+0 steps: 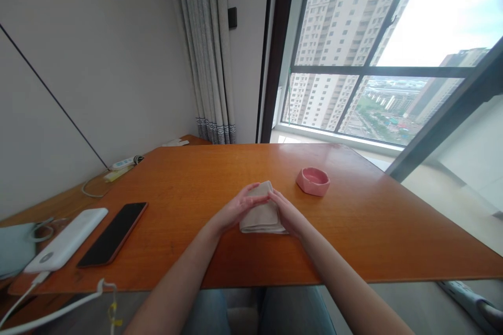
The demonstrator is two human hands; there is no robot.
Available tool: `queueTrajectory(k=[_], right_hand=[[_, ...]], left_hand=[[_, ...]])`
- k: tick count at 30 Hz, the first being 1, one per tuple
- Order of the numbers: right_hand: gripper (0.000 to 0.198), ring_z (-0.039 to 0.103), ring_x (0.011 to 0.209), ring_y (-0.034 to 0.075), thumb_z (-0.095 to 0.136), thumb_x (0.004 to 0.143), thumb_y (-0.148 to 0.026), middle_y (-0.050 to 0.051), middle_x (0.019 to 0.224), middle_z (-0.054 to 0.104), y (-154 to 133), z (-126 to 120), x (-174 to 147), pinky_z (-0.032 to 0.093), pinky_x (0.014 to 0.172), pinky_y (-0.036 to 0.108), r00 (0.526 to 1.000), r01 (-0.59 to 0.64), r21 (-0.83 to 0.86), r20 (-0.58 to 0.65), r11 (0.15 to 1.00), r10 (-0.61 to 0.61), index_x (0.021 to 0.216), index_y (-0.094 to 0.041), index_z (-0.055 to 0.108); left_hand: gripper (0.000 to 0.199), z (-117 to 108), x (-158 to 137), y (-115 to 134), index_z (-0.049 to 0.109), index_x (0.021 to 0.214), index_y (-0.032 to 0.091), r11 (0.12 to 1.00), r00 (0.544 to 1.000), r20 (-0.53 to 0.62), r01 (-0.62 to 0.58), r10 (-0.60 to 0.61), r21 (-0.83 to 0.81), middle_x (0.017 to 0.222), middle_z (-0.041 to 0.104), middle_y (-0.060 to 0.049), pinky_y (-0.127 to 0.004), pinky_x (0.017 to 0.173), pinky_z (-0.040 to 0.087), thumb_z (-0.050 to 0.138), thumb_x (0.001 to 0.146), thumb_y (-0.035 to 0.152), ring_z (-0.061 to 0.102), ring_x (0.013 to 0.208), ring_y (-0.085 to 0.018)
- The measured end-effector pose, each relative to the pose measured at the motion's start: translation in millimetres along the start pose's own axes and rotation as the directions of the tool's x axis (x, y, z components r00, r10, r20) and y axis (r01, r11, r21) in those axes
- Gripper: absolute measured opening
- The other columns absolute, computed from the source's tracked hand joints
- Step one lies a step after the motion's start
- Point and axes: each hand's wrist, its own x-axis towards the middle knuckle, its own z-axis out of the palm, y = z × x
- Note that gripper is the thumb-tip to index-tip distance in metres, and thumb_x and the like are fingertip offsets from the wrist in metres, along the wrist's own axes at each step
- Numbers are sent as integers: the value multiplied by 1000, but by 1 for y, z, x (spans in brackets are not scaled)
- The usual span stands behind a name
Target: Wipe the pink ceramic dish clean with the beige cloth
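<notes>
We see a pale folded cloth point(262, 218) on the orange tabletop point(188, 178), about midway between the near and far edges. Our left hand point(238, 208) and right hand point(288, 213) lie on its sides, with fingertips close together at its far end. We can't tell if they squeeze it. A pink bowl point(313, 187) sits toward the far right corner. A black phone point(113, 234) and a white block point(66, 238) lie by the near left corner.

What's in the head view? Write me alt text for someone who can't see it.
Someone's bare left grip and right grip touch a folded pale cloth on an orange-brown table. A pink bowl stands beyond to the right; a phone and white device lie at left.
</notes>
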Motion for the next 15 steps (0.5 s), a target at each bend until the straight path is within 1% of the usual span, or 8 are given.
queueTrajectory(k=[2, 4, 5, 6, 8, 10, 13, 15], right_hand=[[77, 63, 101, 23, 63, 76, -40, 9, 115, 64, -1, -8, 0, 52, 86, 35, 999, -17, 2, -36, 1000, 17, 142, -22, 28], [93, 65, 96, 21, 66, 70, -28, 8, 113, 64, 2, -16, 2, 53, 84, 34, 997, -33, -32, -77, 999, 31, 145, -21, 12], [97, 65, 93, 21, 65, 68, -23, 7, 112, 64, 4, -19, 3, 53, 82, 34, 996, -27, -62, -89, 998, 21, 146, -21, 7], [98, 66, 91, 20, 63, 67, -20, 7, 113, 64, 6, -23, 4, 53, 81, 34, 995, -16, -93, -97, 996, 7, 146, -21, 5], [95, 66, 89, 19, 58, 66, -16, 6, 113, 63, 10, -29, 7, 53, 81, 34, 992, 12, -154, -121, 988, -31, 146, -21, 6], [91, 66, 90, 18, 55, 67, -14, 6, 112, 64, 13, -33, 9, 52, 83, 34, 988, 30, -199, -144, 980, -59, 146, -20, 9], [84, 65, 94, 18, 51, 69, -12, 6, 106, 66, 16, -38, 10, 51, 84, 34, 983, 40, -273, -161, 961, -87, 145, -20, 16], [79, 65, 94, 19, 51, 69, -12, 6, 103, 67, 18, -41, 10, 51, 84, 33, 976, 34, -390, -185, 920, -115, 143, -19, 23]], left_hand=[[63, 0, -1, -4, 29, 137, 19, 995, 999, 18, 30, -32, 90, 125, 57, -18, -46, 103, 33, 48, 86, 52, 49, 122, -27], [57, -2, -1, -4, 35, 134, 20, 939, 999, -28, 43, -35, 342, 126, 57, -16, -45, 102, 36, 49, 86, 49, 51, 119, -26], [54, -2, -2, -3, 41, 131, 20, 868, 998, -55, 38, -12, 496, 126, 57, -14, -44, 102, 36, 52, 86, 47, 51, 119, -26], [50, -3, -2, -2, 46, 128, 21, 771, 998, -67, 27, 21, 636, 128, 55, -13, -43, 104, 34, 53, 85, 45, 50, 120, -25], [44, -5, -2, -1, 53, 123, 20, 570, 996, -48, -7, 81, 822, 131, 52, -11, -42, 108, 29, 53, 85, 42, 45, 124, -25], [43, -7, -2, 0, 53, 125, 20, 440, 998, -9, -22, 69, 898, 137, 48, -10, -42, 112, 23, 48, 88, 40, 40, 129, -24], [50, -12, -4, -3, 45, 134, 20, 341, 999, 3, 11, -39, 940, 145, 38, -11, -44, 114, 16, 44, 89, 40, 30, 135, -24], [56, -15, -5, -6, 41, 138, 20, 288, 993, -16, 50, -120, 956, 149, 30, -10, -47, 114, 13, 45, 87, 44, 22, 139, -25]])
